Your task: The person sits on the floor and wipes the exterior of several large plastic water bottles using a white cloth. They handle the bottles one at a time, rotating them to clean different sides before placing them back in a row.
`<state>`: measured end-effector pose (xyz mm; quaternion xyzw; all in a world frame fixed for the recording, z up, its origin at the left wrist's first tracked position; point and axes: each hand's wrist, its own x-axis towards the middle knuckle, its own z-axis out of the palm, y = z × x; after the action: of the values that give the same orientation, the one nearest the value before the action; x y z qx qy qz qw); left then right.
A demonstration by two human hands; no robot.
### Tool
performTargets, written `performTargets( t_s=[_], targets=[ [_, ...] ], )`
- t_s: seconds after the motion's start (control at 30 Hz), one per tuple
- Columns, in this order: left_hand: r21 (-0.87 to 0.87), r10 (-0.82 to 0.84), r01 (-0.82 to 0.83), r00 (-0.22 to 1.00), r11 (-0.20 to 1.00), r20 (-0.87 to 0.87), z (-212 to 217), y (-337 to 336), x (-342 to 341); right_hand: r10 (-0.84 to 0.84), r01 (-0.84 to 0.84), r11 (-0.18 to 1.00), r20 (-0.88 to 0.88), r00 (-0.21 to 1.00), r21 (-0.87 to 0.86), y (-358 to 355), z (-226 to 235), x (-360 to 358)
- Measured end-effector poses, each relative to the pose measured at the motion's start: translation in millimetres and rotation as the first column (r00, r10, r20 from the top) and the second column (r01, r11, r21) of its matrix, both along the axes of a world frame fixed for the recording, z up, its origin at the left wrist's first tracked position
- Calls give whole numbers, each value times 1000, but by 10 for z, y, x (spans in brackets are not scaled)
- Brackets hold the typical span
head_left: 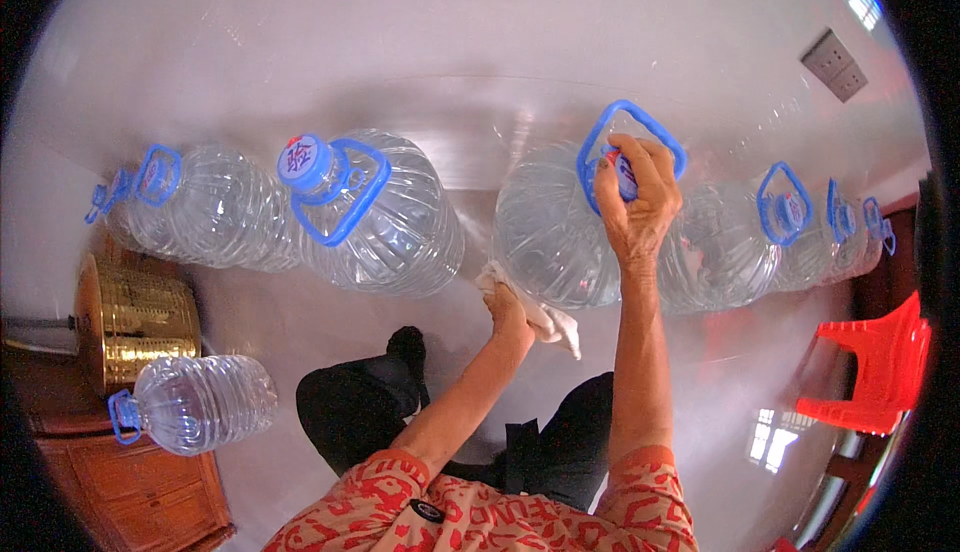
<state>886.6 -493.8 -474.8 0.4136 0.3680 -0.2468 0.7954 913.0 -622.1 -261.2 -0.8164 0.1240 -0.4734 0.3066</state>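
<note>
Clear water bottle (545, 217) at the centre of the frame, just right of the middle, and both of the person's hands are right at it! Up top, the right hand (645, 197) has thumb and fingers closed around the blue cap (625, 181), reaching in through the loop of the blue handle (622, 106). Look at the line of it — the bottle's long axis runs from the body, lower left of that grip, up to the neck at the upper right, so the body lies left of and below the right hand. Whether it stands dead straight or leans a little, one cannot tell.

Down at the lower edge, the left hand (509, 314) is clamped on a white cloth (557, 329), right beside the bottle's base; actual contact is hard to call. At the cap, the right hand is clearly the nearer.

And the bottle itself — big, round-bellied, see-through, with ribs fanning from the shoulder and a shine across the plastic. Another clear bottle (720, 252) crowds its right side.
</note>
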Motion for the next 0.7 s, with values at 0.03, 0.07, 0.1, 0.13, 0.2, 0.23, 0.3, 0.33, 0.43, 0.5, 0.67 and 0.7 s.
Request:
performTargets(
  t_s=[0.03, 0.07, 0.1, 0.13, 0.2, 0.23, 0.3, 0.33, 0.43, 0.5, 0.67, 0.7],
  targets=[
    [-9, 32, -32, 999, 999, 15, 48, 23, -38, 7, -7, 1000, 17, 1000, -3, 17, 3, 24],
    [-52, 22, -20, 999, 998, 27, 154, 28, -72, 2, -1, 1000, 27, 1000, -13, -9, -4, 13],
    [-74, -6, 6, 1000, 997, 3, 271, 26, -128, -6, 7, 1000, 38, 999, -25, -39, -5, -19],
    [-96, -37, 35, 999, 995, -21, 392, 25, -199, 2, -2, 1000, 13, 1000, 6, -63, -1, -68],
    [-170, -135, 130, 991, 977, -20, 640, 12, -387, -19, 19, 1000, -34, 999, 7, -140, -67, -162],
    [-217, -196, 193, 981, 957, 7, 744, 26, -488, -33, 34, 999, -60, 998, 8, -171, -98, -219],
    [-319, -268, 283, 959, 905, 90, 867, 167, -556, -131, 109, 971, -89, 987, -214, 108, -24, -442],
    [-388, -295, 325, 946, 863, 138, 887, 216, -574, -76, 47, 982, -151, 986, -183, 242, -32, -650],
    [-534, -348, 449, 893, 716, 286, 1137, 208, -650, 126, -180, 980, -432, 893, -85, 599, -211, -1284],
    [-684, -380, 468, 878, 559, 291, 1155, 131, -743, 66, -61, 998, -318, 946, 26, 740, -673, -1496],
    [-704, -515, 608, 762, 366, 391, 1682, 76, -663, 138, -100, 916, -71, 988, 389, 411, -634, -1746],
    [-363, -598, 832, 554, 420, 578, 1753, 68, -642, 146, -122, 837, -3, 989, 533, 352, -673, -1795]
  ],
)
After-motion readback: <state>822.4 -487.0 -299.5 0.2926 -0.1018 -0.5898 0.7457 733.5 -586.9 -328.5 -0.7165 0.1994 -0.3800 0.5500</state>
